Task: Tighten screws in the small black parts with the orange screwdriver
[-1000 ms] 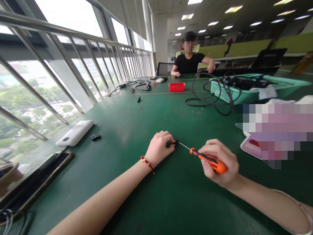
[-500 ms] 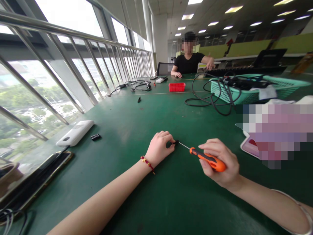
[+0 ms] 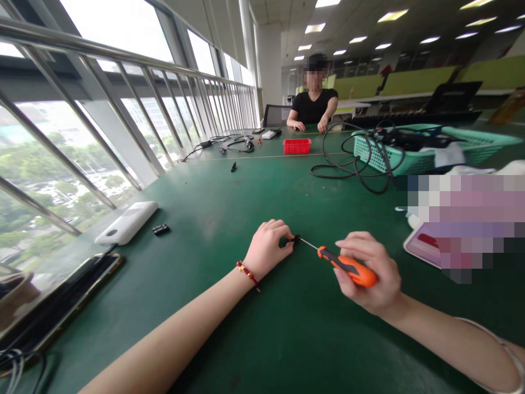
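My left hand rests on the green table, thumb and fingers pinched on a small black part whose exact kind is too small to make out. An orange and black screwdriver lies in my right hand, held by the thumb and fingers around its handle. Its thin metal shaft points left, and the tip meets the black part at my left fingertips. To the left of my left hand, a small black block-like piece lies on the table.
A white power bank and a dark phone lie at the left. Further back are a red tray, cables and a green basket with black cords. A person sits at the far end.
The screwdriver handle has shifted very slightly, and my right fingers have moved a little on it. At the far end, the person's raised arm has come down to the table.
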`<state>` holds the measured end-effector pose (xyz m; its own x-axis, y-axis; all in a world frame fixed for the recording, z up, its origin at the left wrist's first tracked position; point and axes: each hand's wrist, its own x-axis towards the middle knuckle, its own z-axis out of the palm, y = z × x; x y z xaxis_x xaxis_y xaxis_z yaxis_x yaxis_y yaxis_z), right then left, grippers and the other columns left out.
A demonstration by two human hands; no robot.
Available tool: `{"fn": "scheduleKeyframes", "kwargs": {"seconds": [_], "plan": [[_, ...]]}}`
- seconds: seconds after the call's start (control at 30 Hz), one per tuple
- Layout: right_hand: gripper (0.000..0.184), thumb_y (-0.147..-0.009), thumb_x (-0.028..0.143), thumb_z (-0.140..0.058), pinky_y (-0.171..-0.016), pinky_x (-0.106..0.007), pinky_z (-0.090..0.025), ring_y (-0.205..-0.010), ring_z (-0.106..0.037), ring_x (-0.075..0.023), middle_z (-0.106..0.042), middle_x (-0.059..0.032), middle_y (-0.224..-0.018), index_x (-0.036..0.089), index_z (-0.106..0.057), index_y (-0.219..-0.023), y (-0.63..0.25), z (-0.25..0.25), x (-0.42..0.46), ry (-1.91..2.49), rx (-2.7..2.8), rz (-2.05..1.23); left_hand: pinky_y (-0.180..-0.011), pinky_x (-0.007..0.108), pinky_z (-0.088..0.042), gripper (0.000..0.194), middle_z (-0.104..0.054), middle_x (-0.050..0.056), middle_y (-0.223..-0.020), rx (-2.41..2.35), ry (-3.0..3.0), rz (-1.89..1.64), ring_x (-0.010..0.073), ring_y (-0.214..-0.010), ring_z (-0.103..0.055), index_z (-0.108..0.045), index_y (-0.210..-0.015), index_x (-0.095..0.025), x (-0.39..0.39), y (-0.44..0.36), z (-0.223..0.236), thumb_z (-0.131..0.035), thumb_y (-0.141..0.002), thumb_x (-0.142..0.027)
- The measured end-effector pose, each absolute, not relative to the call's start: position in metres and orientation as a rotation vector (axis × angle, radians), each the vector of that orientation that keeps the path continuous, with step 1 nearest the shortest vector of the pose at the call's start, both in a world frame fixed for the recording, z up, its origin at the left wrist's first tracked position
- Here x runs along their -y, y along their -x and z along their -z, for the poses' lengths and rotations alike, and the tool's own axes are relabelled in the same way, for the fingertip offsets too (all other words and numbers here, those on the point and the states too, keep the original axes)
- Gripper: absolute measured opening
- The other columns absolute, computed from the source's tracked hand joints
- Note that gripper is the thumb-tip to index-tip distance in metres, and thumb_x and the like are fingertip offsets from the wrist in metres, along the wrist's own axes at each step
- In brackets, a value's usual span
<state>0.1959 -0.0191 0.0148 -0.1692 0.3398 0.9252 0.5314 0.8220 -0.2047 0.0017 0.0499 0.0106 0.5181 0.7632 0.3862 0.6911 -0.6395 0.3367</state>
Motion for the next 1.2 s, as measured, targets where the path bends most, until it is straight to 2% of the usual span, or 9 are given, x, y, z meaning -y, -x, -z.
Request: {"fn": "scheduleKeyframes", "kwargs": {"seconds": [0.13, 0.33, 0.53, 0.63, 0.77, 0.97, 1.2], "plan": [[0.035, -0.07, 0.016, -0.057, -0.06, -0.036, -0.049, -0.07, -0.057, -0.0182, -0.056, -0.0034, -0.08, 0.021, -0.051, -0.104, -0.199, -0.008, 0.016, 0.689, 1.698, 0.037, -0.078, 0.032, -0.043, 0.005, -0.062, 0.001, -0.081, -1.267, -2.609, -0.759, 0.0174, -0.081, -0.055, -0.059, -0.071, -0.019, -0.05, -0.002, -0.012, -0.058, -0.07, -0.014], [0.045, -0.069, 0.013, -0.062, -0.065, -0.039, -0.048, -0.056, -0.053, -0.0128, -0.059, -0.0021, -0.08, 0.02, -0.048, -0.111, -0.197, -0.01, 0.018, 0.638, 1.798, 0.224, -0.078, 0.032, -0.043, 0.004, -0.062, 0.001, -0.081, -1.262, -2.611, -0.76, 0.0173, -0.081, -0.054, -0.059, -0.072, -0.019, -0.049, -0.002, -0.013, -0.058, -0.071, -0.015], [0.035, -0.071, 0.015, -0.058, -0.056, -0.034, -0.047, -0.066, -0.055, -0.0168, -0.054, -0.0021, -0.076, 0.021, -0.049, -0.104, -0.197, -0.014, 0.017, 0.672, 1.733, 0.084, -0.078, 0.031, -0.043, 0.005, -0.062, 0.001, -0.081, -1.262, -2.612, -0.756, 0.0172, -0.081, -0.054, -0.059, -0.072, -0.019, -0.05, -0.002, -0.013, -0.057, -0.071, -0.014], [0.033, -0.07, 0.015, -0.06, -0.06, -0.036, -0.048, -0.061, -0.054, -0.0151, -0.056, -0.0008, -0.073, 0.02, -0.05, -0.102, -0.197, -0.015, 0.018, 0.67, 1.763, 0.178, -0.077, 0.031, -0.043, 0.004, -0.062, 0.001, -0.081, -1.251, -2.615, -0.761, 0.0169, -0.081, -0.054, -0.059, -0.072, -0.019, -0.05, -0.002, -0.013, -0.057, -0.072, -0.015], [0.037, -0.068, 0.014, -0.063, -0.062, -0.038, -0.048, -0.056, -0.054, -0.0143, -0.061, -0.0021, -0.075, 0.019, -0.051, -0.102, -0.195, -0.017, 0.02, 0.625, 1.858, 0.293, -0.077, 0.031, -0.043, 0.003, -0.062, 0.001, -0.08, -1.241, -2.621, -0.769, 0.0165, -0.08, -0.054, -0.059, -0.072, -0.018, -0.049, -0.001, -0.013, -0.058, -0.072, -0.016], [0.036, -0.069, 0.016, -0.059, -0.061, -0.038, -0.048, -0.065, -0.057, -0.0177, -0.057, -0.0013, -0.074, 0.022, -0.05, -0.104, -0.196, -0.014, 0.018, 0.679, 1.74, 0.139, -0.077, 0.031, -0.043, 0.004, -0.062, 0.001, -0.081, -1.256, -2.611, -0.747, 0.0168, -0.08, -0.054, -0.059, -0.072, -0.019, -0.049, -0.001, -0.013, -0.058, -0.072, -0.015], [0.04, -0.068, 0.017, -0.064, -0.056, -0.036, -0.05, -0.058, -0.057, -0.0159, -0.062, -0.0023, -0.075, 0.021, -0.051, -0.106, -0.194, -0.018, 0.02, 0.603, 1.851, 0.291, -0.078, 0.031, -0.043, 0.003, -0.062, 0.001, -0.081, -1.248, -2.614, -0.772, 0.0168, -0.081, -0.054, -0.058, -0.072, -0.019, -0.049, -0.002, -0.013, -0.057, -0.073, -0.016]]}}
